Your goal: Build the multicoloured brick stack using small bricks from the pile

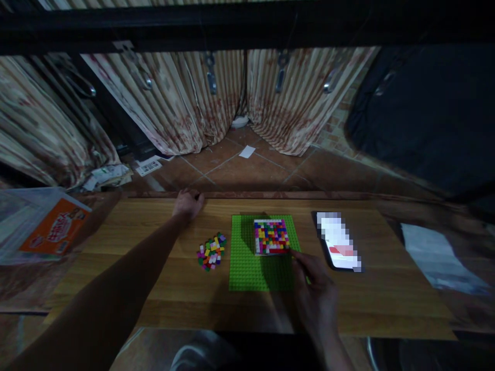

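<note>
The right hand [315, 291] is pressing its bunched fingertips, possibly pinching a brick, against the near corner of the brick patch [271, 236] sitting on the green baseplate [251, 268], while the left hand [188, 203] is lying curled and empty at the table's [116, 247] far edge beyond the loose brick pile [211, 251].

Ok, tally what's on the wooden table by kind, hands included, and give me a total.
Green baseplate: 1
Brick mosaic: 1
Pile of loose bricks: 1
Phone: 1
Hands: 2 (left hand, right hand)
Total: 6
</note>
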A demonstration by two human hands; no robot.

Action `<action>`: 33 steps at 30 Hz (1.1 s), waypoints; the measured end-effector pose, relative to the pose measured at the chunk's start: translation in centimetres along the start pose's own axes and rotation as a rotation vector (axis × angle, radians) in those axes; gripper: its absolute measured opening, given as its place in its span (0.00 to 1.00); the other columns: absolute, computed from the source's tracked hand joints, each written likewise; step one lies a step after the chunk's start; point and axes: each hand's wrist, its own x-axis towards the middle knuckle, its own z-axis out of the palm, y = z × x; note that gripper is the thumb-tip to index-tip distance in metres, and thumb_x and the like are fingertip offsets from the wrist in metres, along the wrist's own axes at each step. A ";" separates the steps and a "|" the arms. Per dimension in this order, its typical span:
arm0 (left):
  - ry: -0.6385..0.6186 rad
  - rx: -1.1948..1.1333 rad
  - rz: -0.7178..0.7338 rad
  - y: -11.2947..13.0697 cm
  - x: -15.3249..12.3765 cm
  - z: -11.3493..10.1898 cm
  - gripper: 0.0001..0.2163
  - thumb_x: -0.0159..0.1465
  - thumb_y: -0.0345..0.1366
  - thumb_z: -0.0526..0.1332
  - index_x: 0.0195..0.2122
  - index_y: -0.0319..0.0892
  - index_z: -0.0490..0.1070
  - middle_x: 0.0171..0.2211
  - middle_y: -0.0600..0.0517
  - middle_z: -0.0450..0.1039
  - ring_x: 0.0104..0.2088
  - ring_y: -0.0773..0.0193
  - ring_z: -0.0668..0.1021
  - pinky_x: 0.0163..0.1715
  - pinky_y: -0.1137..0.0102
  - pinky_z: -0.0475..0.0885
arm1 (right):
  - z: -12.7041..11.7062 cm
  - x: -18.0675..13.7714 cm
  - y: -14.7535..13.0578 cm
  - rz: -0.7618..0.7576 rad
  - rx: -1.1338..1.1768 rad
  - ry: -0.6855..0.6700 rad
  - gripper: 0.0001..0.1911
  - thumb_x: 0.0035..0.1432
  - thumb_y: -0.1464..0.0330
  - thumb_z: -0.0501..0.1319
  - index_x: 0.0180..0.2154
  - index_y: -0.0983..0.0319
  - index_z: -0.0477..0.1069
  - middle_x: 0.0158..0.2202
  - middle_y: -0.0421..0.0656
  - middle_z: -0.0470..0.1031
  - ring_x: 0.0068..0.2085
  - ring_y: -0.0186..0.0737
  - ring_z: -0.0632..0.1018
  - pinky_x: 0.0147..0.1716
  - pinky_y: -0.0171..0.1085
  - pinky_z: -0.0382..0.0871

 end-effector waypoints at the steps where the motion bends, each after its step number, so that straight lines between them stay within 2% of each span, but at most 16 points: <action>1: 0.001 -0.003 0.001 0.0 0.0 0.0 0.18 0.67 0.42 0.50 0.35 0.41 0.78 0.41 0.40 0.79 0.50 0.51 0.76 0.57 0.60 0.66 | 0.0 0.3 -0.1 -0.008 0.000 0.006 0.13 0.65 0.63 0.58 0.43 0.60 0.79 0.42 0.48 0.79 0.43 0.44 0.79 0.42 0.42 0.75; 6: 0.010 -0.005 0.004 -0.2 0.1 0.2 0.17 0.66 0.43 0.50 0.36 0.42 0.78 0.41 0.41 0.79 0.50 0.50 0.76 0.57 0.59 0.66 | 0.7 1.3 -0.4 -0.034 -0.062 0.011 0.14 0.64 0.62 0.58 0.44 0.60 0.79 0.40 0.48 0.80 0.38 0.43 0.80 0.35 0.40 0.75; 11: 0.013 0.015 0.007 -0.4 0.3 0.5 0.17 0.66 0.43 0.50 0.36 0.42 0.77 0.42 0.41 0.79 0.49 0.50 0.76 0.56 0.59 0.67 | 1.2 1.9 -0.5 -0.069 -0.154 0.033 0.13 0.63 0.62 0.60 0.42 0.61 0.79 0.38 0.48 0.82 0.37 0.45 0.80 0.39 0.45 0.75; 18: 0.008 -0.008 0.001 -0.3 0.2 0.2 0.17 0.66 0.43 0.50 0.34 0.43 0.77 0.40 0.42 0.79 0.49 0.50 0.76 0.56 0.58 0.67 | 1.4 2.4 -0.4 -0.071 -0.125 0.002 0.12 0.61 0.61 0.62 0.39 0.61 0.79 0.36 0.48 0.81 0.36 0.45 0.80 0.38 0.44 0.75; 26: 0.003 -0.027 0.000 -0.3 0.2 0.2 0.17 0.65 0.43 0.50 0.34 0.43 0.77 0.40 0.42 0.79 0.49 0.50 0.76 0.57 0.58 0.67 | 1.1 2.2 -0.3 0.035 -0.035 0.012 0.14 0.59 0.59 0.63 0.40 0.61 0.79 0.39 0.48 0.82 0.36 0.44 0.80 0.37 0.43 0.76; 33: 0.013 -0.031 -0.028 -0.2 0.1 0.1 0.17 0.65 0.44 0.51 0.35 0.42 0.77 0.42 0.41 0.78 0.49 0.50 0.76 0.56 0.61 0.67 | 1.5 2.3 0.3 0.209 0.158 0.130 0.17 0.56 0.56 0.66 0.39 0.63 0.80 0.38 0.50 0.83 0.38 0.46 0.82 0.40 0.45 0.77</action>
